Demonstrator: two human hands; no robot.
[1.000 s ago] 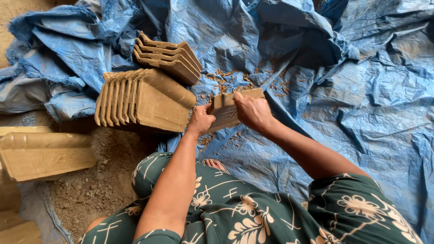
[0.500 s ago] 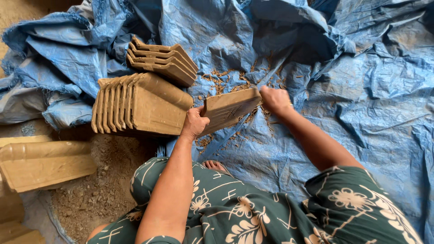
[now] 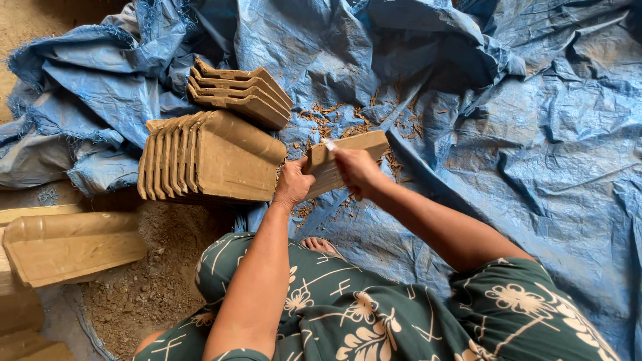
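Head view: my left hand [image 3: 292, 184] grips a tan clay tile [image 3: 348, 160], right hand [image 3: 358, 170] closed on a small blade [image 3: 329, 144]; tile stacks [image 3: 214, 157] beside on blue tarp [image 3: 535, 154].

Nothing like that here, honestly: no packages, no labels, no signs, no screens anywhere around the hands.
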